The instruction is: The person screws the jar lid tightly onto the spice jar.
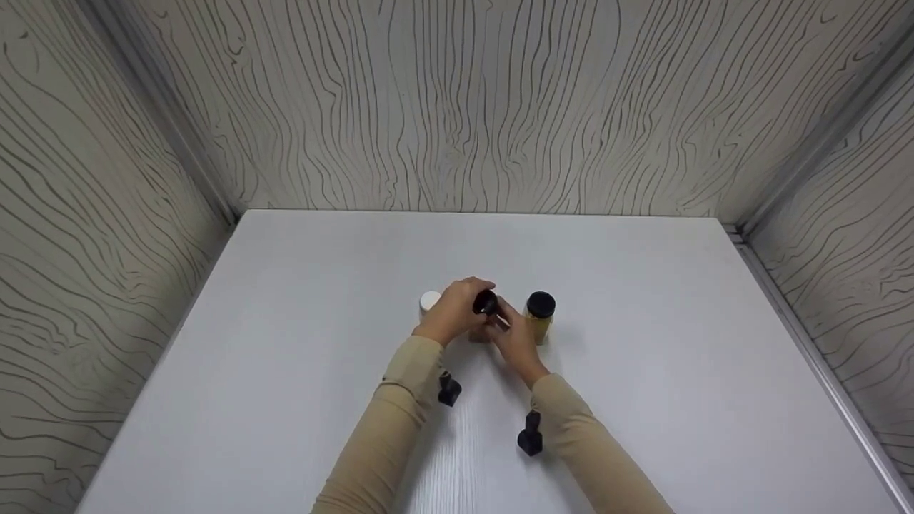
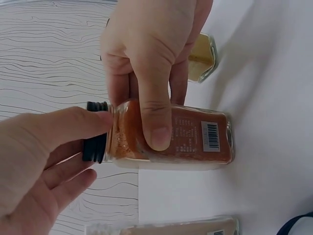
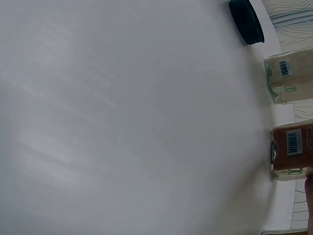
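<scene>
A glass jar of reddish-brown spice [image 2: 190,132] stands on the table between both hands, also partly seen in the right wrist view. My left hand [image 1: 455,307] holds its black screw cap [image 2: 95,132] at the jar's neck, thumb along the cap's edge and other fingers on the far side. My right hand [image 1: 518,343] grips the jar's body, its thumb flat over the label. In the right wrist view only a sliver of a finger shows at the right edge. The head view hides most of the jar behind the hands.
Right of the hands stands a black-capped jar of yellow spice [image 1: 540,314]. To the left is a jar with pale contents [image 3: 296,76], its round white top [image 1: 430,301] showing. A loose black lid [image 3: 246,22] lies beside it. Patterned walls [image 1: 457,107] border the white table [image 1: 321,271].
</scene>
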The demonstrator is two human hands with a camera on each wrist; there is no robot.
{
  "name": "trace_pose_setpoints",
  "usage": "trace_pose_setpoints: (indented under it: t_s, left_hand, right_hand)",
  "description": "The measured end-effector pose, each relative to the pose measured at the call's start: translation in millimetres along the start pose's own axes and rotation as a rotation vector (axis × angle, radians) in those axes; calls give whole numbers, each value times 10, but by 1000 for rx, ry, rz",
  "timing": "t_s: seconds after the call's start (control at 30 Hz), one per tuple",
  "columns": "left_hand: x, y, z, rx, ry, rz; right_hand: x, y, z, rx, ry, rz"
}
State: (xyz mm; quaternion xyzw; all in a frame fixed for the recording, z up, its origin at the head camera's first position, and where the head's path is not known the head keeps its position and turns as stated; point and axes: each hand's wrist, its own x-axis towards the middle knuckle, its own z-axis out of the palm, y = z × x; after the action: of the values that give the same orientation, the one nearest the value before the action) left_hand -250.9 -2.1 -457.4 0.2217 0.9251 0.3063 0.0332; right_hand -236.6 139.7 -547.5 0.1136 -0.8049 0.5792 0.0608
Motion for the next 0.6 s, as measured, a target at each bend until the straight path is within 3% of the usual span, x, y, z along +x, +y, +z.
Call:
trace_pose_setpoints:
  t_s: [0.27, 0.6]
  left_hand:
    - [-7, -22, 15, -14, 43, 1]
    - [-8, -11, 4, -16, 7, 42]
  right_hand:
    - [-6, -5, 8, 26, -4, -9]
    - [10, 13, 7, 16, 0, 3]
